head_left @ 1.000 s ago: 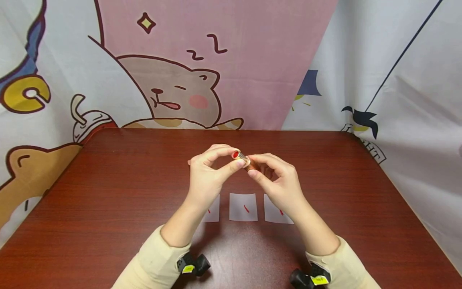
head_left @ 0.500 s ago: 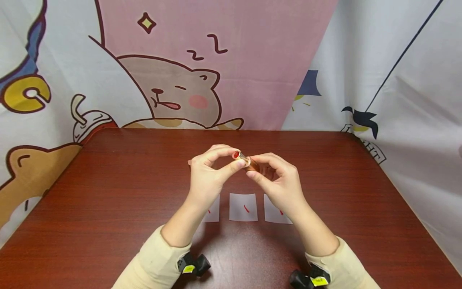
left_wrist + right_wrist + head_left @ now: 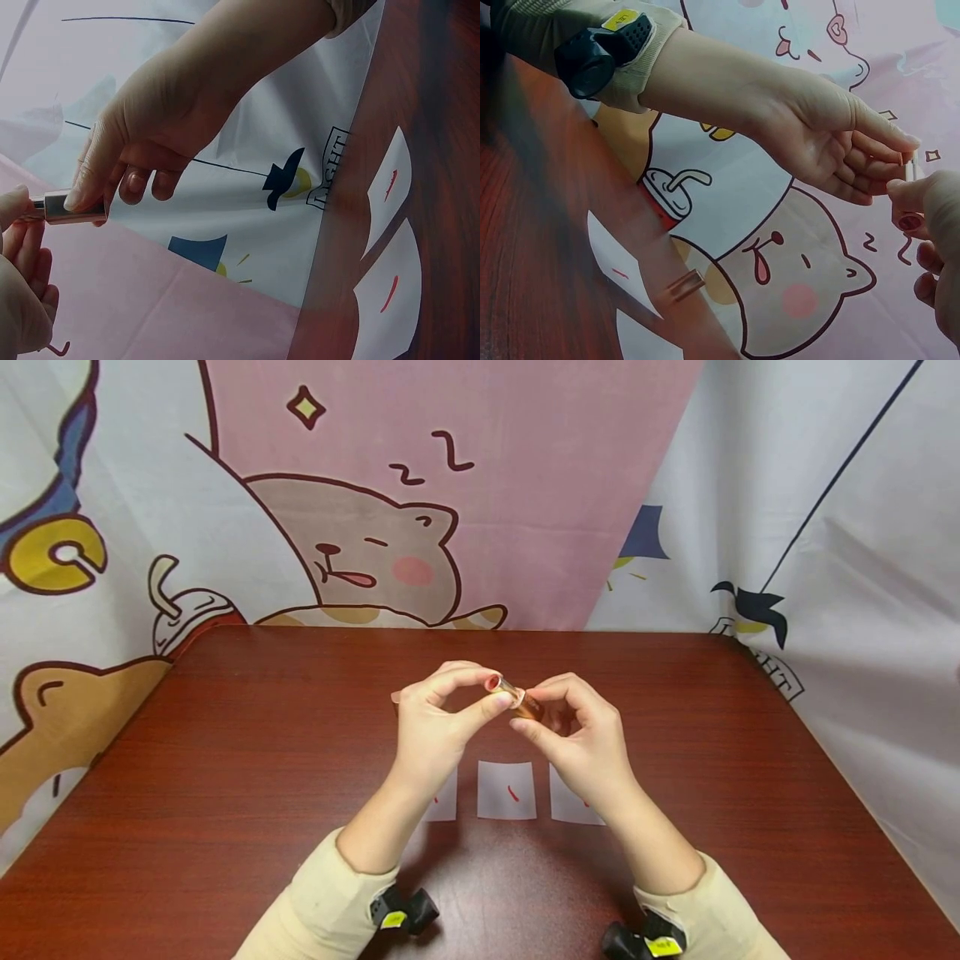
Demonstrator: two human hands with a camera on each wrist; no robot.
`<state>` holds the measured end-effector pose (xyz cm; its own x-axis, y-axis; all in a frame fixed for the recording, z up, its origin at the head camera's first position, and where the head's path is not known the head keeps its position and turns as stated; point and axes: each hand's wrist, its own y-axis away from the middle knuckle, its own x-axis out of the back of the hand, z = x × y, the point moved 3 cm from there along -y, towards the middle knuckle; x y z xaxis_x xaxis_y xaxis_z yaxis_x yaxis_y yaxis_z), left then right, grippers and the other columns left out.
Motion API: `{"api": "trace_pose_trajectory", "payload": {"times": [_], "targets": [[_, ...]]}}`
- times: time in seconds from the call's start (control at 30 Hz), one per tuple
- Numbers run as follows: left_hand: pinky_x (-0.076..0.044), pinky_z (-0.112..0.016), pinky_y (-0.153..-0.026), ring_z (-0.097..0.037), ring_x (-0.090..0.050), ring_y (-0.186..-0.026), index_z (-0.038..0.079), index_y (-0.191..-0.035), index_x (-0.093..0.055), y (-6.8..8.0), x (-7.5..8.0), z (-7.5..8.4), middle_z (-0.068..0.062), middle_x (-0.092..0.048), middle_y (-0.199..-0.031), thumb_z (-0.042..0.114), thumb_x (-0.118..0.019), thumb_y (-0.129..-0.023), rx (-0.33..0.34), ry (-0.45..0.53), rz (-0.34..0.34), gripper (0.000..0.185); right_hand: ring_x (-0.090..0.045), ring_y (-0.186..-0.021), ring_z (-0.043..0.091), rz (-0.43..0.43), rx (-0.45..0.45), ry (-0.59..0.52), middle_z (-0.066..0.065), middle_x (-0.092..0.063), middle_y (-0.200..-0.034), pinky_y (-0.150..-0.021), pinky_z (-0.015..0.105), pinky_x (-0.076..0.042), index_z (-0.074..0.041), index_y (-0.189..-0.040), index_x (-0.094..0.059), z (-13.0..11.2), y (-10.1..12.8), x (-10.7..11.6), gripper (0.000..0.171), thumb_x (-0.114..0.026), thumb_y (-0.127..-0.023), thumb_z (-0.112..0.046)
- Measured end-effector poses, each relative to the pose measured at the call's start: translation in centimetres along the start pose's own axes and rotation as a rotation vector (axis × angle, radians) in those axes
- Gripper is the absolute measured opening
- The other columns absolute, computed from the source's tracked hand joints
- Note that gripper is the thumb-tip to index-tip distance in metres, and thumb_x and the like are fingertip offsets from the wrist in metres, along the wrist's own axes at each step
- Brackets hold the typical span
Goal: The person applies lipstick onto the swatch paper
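Above the table, both hands pinch an uncapped lipstick that slants with its red end up and left. My left hand has thumb and index finger at its slim gold tube. My right hand has thumb and fingertips around the wider copper-coloured base, plain in the left wrist view. A dark red tip sits low in the tube's mouth. Below the hands lie three white paper squares, the middle one marked with a short red stroke. The outer two are partly covered by the arms.
On the table behind the left hand lies a copper-coloured cap, mostly hidden in the head view. The brown wooden table meets a printed cartoon cloth at the back and sides.
The red tip looks darker and deeper inside the tube than before. My right fingers have shifted around the base, showing more of it. Left hand and papers stay put.
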<state>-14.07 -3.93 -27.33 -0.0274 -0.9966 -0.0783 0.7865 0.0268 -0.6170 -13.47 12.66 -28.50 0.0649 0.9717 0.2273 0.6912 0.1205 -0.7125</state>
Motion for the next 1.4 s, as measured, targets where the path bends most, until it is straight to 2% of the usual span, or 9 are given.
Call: {"api": "trace_pose_trajectory", "payload": {"times": [0.27, 0.47, 0.63, 0.8, 0.9, 1.03, 1.17, 1.27, 1.4], "targets": [[-0.049, -0.036, -0.083, -0.02, -0.063, -0.09, -0.008, -0.094, -0.071, 0.0, 0.0, 0.0, -0.014, -0.067, -0.091, -0.008, -0.077, -0.075, 0.006, 0.028, 0.003, 0.02, -0.046, -0.058, 0.012, -0.018, -0.043, -0.024, 0.006, -0.065, -0.087, -0.047, 0.02, -0.037, 0.0, -0.096, -0.065, 0.1, 0.0, 0.0, 0.034, -0.079, -0.068, 0.013], [-0.042, -0.036, -0.093, -0.021, -0.063, -0.089, -0.008, -0.094, -0.071, 0.0, 0.1, 0.0, -0.013, -0.068, -0.09, -0.008, -0.077, -0.075, -0.006, 0.028, 0.01, 0.02, -0.048, -0.059, 0.011, -0.051, -0.026, -0.051, 0.004, -0.065, -0.085, -0.048, 0.021, -0.038, 0.001, -0.102, -0.067, 0.0, 0.0, -0.1, 0.032, -0.074, -0.074, 0.013], [-0.048, -0.035, -0.084, -0.022, -0.063, -0.088, -0.007, -0.094, -0.071, 0.0, 0.1, 0.0, -0.01, -0.068, -0.09, -0.007, -0.077, -0.075, 0.01, 0.04, 0.014, 0.02, -0.05, -0.062, 0.01, -0.066, 0.001, -0.04, 0.003, -0.065, -0.084, -0.049, 0.021, -0.039, 0.003, -0.107, -0.067, 0.0, 0.0, 0.0, 0.032, -0.07, -0.077, 0.014], [-0.044, -0.037, -0.09, -0.021, -0.063, -0.088, -0.007, -0.094, -0.071, -0.1, 0.1, 0.0, -0.008, -0.068, -0.09, -0.007, -0.077, -0.075, 0.016, 0.042, 0.008, 0.021, -0.051, -0.062, 0.01, -0.065, 0.005, -0.033, 0.002, -0.065, -0.084, -0.049, 0.02, -0.039, 0.006, -0.103, -0.067, 0.2, 0.1, 0.0, 0.03, -0.07, -0.075, 0.016], [-0.024, -0.035, -0.106, -0.021, -0.064, -0.089, -0.007, -0.095, -0.071, -0.1, 0.2, 0.0, -0.008, -0.069, -0.091, -0.006, -0.077, -0.075, 0.021, 0.026, -0.006, 0.021, -0.05, -0.061, 0.009, -0.059, 0.014, -0.026, 0.003, -0.065, -0.084, -0.048, 0.02, -0.039, 0.006, -0.103, -0.068, 0.2, 0.0, 0.1, 0.03, -0.071, -0.074, 0.016], [0.012, -0.039, -0.104, -0.019, -0.063, -0.091, -0.005, -0.097, -0.071, -0.2, 0.3, 0.1, -0.007, -0.069, -0.092, -0.003, -0.078, -0.076, 0.04, -0.016, -0.034, 0.022, -0.051, -0.061, 0.009, -0.048, 0.032, -0.031, 0.004, -0.065, -0.083, -0.048, 0.019, -0.039, 0.006, -0.103, -0.068, 0.1, 0.0, 0.0, 0.031, -0.071, -0.074, 0.017], [-0.014, -0.034, -0.107, -0.02, -0.062, -0.093, -0.005, -0.099, -0.071, -0.5, 0.5, 0.2, -0.007, -0.069, -0.092, -0.005, -0.078, -0.075, 0.05, -0.008, -0.077, 0.025, -0.051, -0.062, 0.009, -0.035, 0.039, -0.048, 0.005, -0.065, -0.083, -0.048, 0.019, -0.039, 0.006, -0.103, -0.068, -0.1, -0.1, 0.1, 0.031, -0.07, -0.075, 0.018], [-0.045, -0.039, -0.09, -0.023, -0.061, -0.094, -0.007, -0.101, -0.07, -0.9, 0.9, 0.3, -0.01, -0.069, -0.092, -0.008, -0.076, -0.075, 0.04, 0.028, -0.1, 0.027, -0.05, -0.062, 0.01, -0.026, 0.035, -0.059, 0.005, -0.065, -0.083, -0.048, 0.019, -0.038, 0.005, -0.103, -0.068, -0.2, -0.1, 0.1, 0.03, -0.07, -0.075, 0.018], [-0.046, -0.038, -0.09, -0.025, -0.062, -0.096, -0.008, -0.102, -0.069, -1.3, 1.7, 0.5, -0.013, -0.07, -0.092, -0.008, -0.075, -0.077, 0.028, 0.031, -0.094, 0.026, -0.05, -0.061, 0.01, -0.02, 0.023, -0.078, 0.005, -0.065, -0.084, -0.047, 0.019, -0.038, 0.005, -0.103, -0.068, -0.1, -0.1, 0.2, 0.03, -0.07, -0.075, 0.018]]}}
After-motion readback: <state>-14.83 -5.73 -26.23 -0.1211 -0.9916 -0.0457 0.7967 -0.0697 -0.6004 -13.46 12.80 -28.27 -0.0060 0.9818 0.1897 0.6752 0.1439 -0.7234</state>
